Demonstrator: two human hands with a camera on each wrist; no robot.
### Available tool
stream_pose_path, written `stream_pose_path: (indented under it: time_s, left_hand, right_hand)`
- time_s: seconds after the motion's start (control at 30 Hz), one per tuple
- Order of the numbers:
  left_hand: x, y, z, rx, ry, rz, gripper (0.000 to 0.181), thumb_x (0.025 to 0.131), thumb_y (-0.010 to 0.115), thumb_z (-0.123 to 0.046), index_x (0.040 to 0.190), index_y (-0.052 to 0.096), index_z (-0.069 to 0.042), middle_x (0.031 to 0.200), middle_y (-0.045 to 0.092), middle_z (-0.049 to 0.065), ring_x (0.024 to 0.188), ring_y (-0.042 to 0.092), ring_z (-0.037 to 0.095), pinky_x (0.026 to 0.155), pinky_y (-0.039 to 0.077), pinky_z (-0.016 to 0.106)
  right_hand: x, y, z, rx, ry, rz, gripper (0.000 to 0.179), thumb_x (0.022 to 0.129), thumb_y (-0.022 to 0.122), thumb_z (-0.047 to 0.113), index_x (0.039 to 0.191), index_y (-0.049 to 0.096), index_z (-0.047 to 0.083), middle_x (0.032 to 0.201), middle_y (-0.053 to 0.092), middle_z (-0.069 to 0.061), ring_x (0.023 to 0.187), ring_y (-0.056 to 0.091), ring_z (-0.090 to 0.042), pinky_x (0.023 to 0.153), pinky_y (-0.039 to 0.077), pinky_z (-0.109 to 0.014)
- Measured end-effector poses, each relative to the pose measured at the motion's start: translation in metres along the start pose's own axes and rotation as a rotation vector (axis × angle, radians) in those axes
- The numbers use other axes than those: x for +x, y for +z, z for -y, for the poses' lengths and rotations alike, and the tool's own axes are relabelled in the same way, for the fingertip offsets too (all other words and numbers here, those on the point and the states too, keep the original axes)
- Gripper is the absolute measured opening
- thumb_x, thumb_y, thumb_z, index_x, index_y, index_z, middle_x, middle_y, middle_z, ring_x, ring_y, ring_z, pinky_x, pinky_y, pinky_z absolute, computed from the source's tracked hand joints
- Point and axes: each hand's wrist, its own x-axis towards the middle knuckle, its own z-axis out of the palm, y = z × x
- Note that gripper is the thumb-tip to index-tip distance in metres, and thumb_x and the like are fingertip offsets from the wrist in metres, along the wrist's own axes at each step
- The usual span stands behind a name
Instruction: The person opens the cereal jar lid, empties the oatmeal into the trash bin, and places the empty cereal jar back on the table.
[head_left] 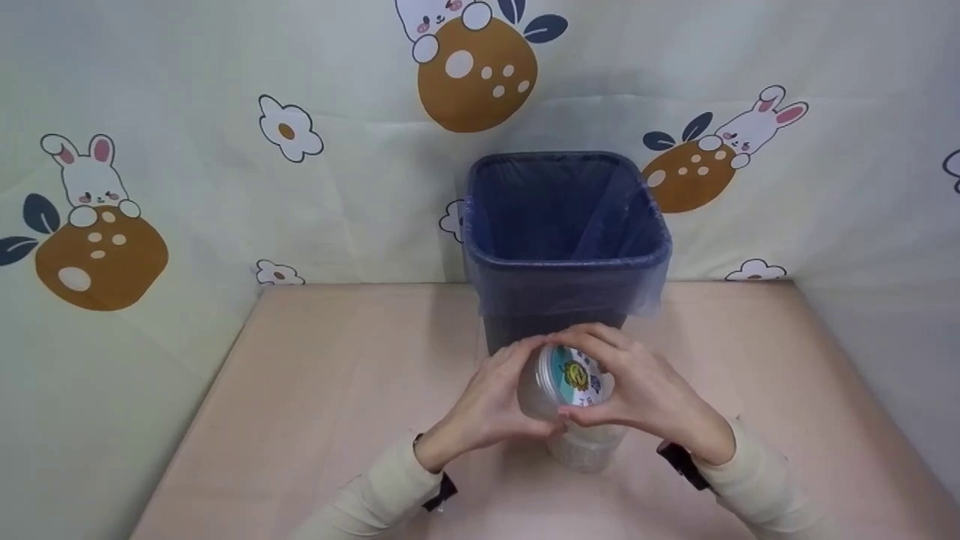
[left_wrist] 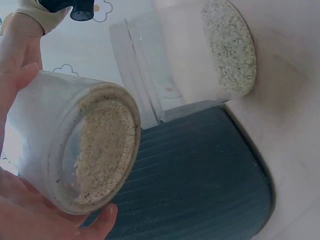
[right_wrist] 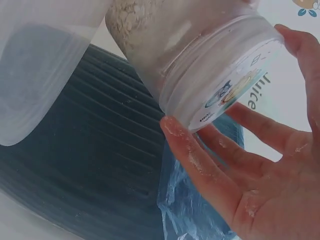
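Observation:
A clear plastic jar is held tilted above the table, its lid bearing a green and white label with a yellow cartoon. My left hand grips the jar's body. Around the lid's rim curl the fingers and thumb of my right hand; pale crumbs cling to those fingers in the right wrist view. Beige flakes lie inside the held jar, seen through its base. Below stands a second clear jar, lidless and upright, with pale flakes at its bottom.
A dark bin stands right behind the jars, its mouth lined with a bluish plastic bag. The pinkish tabletop is bounded by a patterned cloth at the back and both sides.

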Motion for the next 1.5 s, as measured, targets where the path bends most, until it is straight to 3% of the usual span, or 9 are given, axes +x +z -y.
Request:
stream_pose_path:
  time_s: [0.43,0.63,0.83,0.97,1.1,1.2,1.3,1.4,1.5]
  left_hand:
    - [-0.001,-0.012,-0.001,-0.109,-0.056,0.072,0.087,0.061,0.09,-0.021,0.136,0.05,-0.004,0.133,0.057,0.009,0.117,0.054,0.021,0.097,0.043,0.039]
    - [0.003,-0.014,0.001,-0.255,-0.097,0.158,0.086,0.061,0.092,-0.023,0.136,0.051,-0.012,0.13,0.058,-0.001,0.114,0.053,0.013,0.097,0.042,0.033]
    - [0.002,-0.017,0.003,-0.392,-0.123,0.259,0.085,0.062,0.092,-0.024,0.137,0.052,-0.016,0.126,0.058,-0.01,0.112,0.053,0.008,0.097,0.041,0.029]
    - [0.001,-0.019,0.002,-0.379,-0.138,0.273,0.088,0.064,0.091,-0.025,0.14,0.048,-0.015,0.132,0.055,-0.007,0.115,0.052,0.009,0.098,0.04,0.03]
    - [0.0,-0.018,-0.002,-0.2,-0.069,0.205,0.093,0.062,0.092,-0.031,0.139,0.046,-0.009,0.133,0.054,0.002,0.117,0.051,0.013,0.099,0.04,0.034]
    - [-0.001,-0.015,-0.004,-0.094,-0.036,0.143,0.09,0.061,0.092,-0.034,0.135,0.048,-0.008,0.125,0.058,0.005,0.112,0.053,0.016,0.096,0.043,0.035]
    - [-0.001,-0.013,-0.005,-0.071,-0.067,0.121,0.089,0.061,0.092,-0.036,0.134,0.048,-0.008,0.123,0.058,0.006,0.11,0.054,0.017,0.093,0.044,0.036]
    - [-0.001,-0.011,-0.006,-0.062,-0.087,0.11,0.088,0.061,0.091,-0.037,0.134,0.048,-0.009,0.123,0.058,0.005,0.11,0.053,0.017,0.092,0.044,0.036]
    - [0.0,-0.009,-0.008,-0.003,-0.075,0.079,0.089,0.06,0.091,-0.039,0.133,0.049,-0.009,0.12,0.058,0.005,0.107,0.054,0.018,0.088,0.046,0.036]
  right_hand:
    - [-0.001,0.004,-0.001,-0.085,-0.157,0.013,0.075,0.07,0.086,0.037,0.13,0.057,0.002,0.125,0.059,-0.016,0.109,0.059,-0.031,0.078,0.054,-0.043]
    - [-0.003,0.002,-0.006,-0.087,-0.298,0.0,0.074,0.074,0.082,0.042,0.132,0.056,0.003,0.127,0.059,-0.015,0.111,0.058,-0.03,0.078,0.054,-0.045]
    - [-0.005,-0.007,-0.007,0.054,-0.367,0.149,0.07,0.081,0.076,0.041,0.141,0.05,0.015,0.14,0.051,-0.004,0.126,0.046,-0.024,0.087,0.051,-0.045]
    - [-0.006,-0.008,-0.013,0.183,-0.38,0.224,0.074,0.082,0.079,0.029,0.145,0.044,0.013,0.149,0.04,-0.009,0.136,0.033,-0.028,0.101,0.041,-0.04]
    - [-0.008,-0.008,-0.016,0.295,-0.214,0.237,0.083,0.079,0.081,0.029,0.148,0.037,0.013,0.153,0.03,-0.012,0.139,0.026,-0.029,0.109,0.03,-0.038]
    - [-0.009,-0.01,-0.014,0.357,0.025,0.224,0.081,0.081,0.078,0.033,0.149,0.035,0.02,0.152,0.032,-0.004,0.136,0.032,-0.023,0.104,0.037,-0.039]
    - [-0.008,-0.009,-0.012,0.398,0.194,0.206,0.073,0.086,0.073,0.033,0.148,0.036,0.022,0.146,0.038,-0.002,0.126,0.045,-0.022,0.095,0.046,-0.041]
    - [-0.008,-0.004,-0.007,0.367,0.28,0.189,0.071,0.086,0.072,0.036,0.146,0.038,0.017,0.141,0.045,-0.006,0.115,0.054,-0.024,0.088,0.05,-0.04]
    - [-0.008,0.002,-0.002,0.259,0.318,0.15,0.072,0.084,0.072,0.044,0.142,0.043,0.01,0.132,0.054,-0.007,0.101,0.061,-0.02,0.078,0.053,-0.033]
